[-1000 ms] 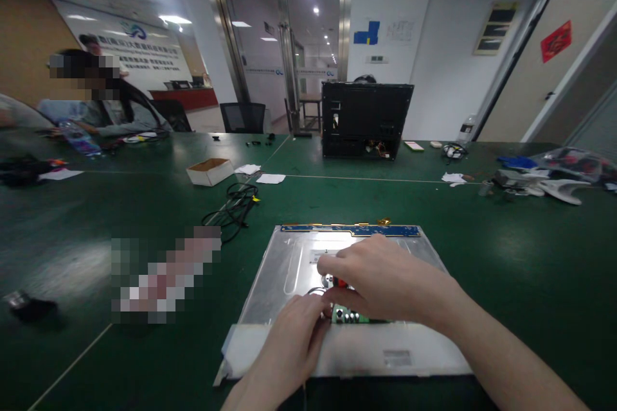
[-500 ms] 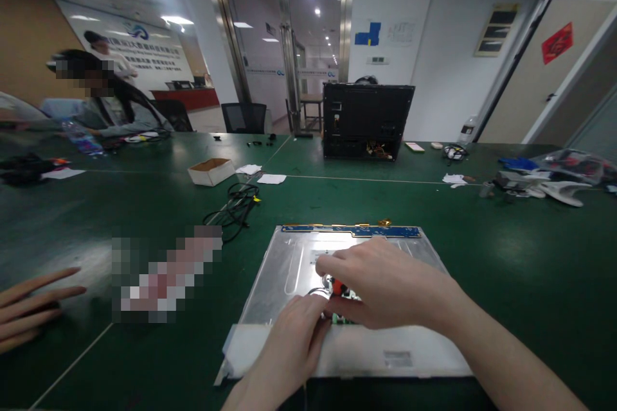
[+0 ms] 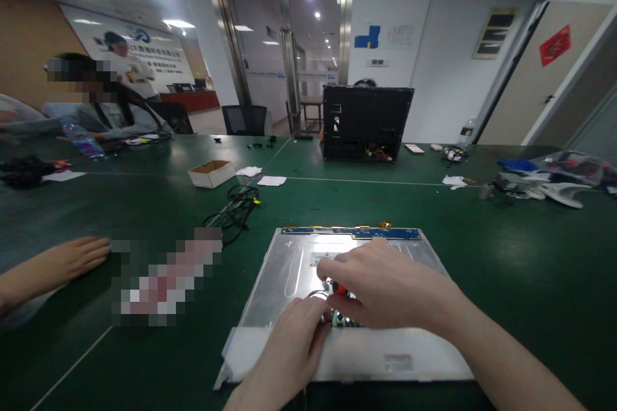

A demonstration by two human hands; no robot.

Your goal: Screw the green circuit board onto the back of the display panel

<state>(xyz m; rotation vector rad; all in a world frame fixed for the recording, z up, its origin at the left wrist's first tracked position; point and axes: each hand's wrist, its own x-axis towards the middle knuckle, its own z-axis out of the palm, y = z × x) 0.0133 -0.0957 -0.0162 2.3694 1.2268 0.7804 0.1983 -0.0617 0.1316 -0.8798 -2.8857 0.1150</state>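
Note:
A flat silver display panel (image 3: 270, 282) lies on the green table before me, with a blue circuit strip (image 3: 385, 233) along its far edge. Bent over its middle, my right hand (image 3: 380, 282) grips a screwdriver with an orange-and-black handle (image 3: 340, 288); its tip is hidden. My left hand (image 3: 299, 331) rests on the panel just left of it, fingers pressed together at a small green circuit board (image 3: 344, 320). What the left fingertips pinch, if anything, is covered. A dark wire (image 3: 315, 294) curves beside them.
Another person's hand (image 3: 77, 260) rests on the table at left, near a blurred-out object (image 3: 168, 276). Black cables (image 3: 236, 205), a white open box (image 3: 212, 173) and papers (image 3: 272, 180) lie beyond. A black monitor-like housing (image 3: 369, 119) stands at the back.
The other person's hand at left has moved up and right along the table. A person standing in the background has shifted right. Both my hands stay almost in place.

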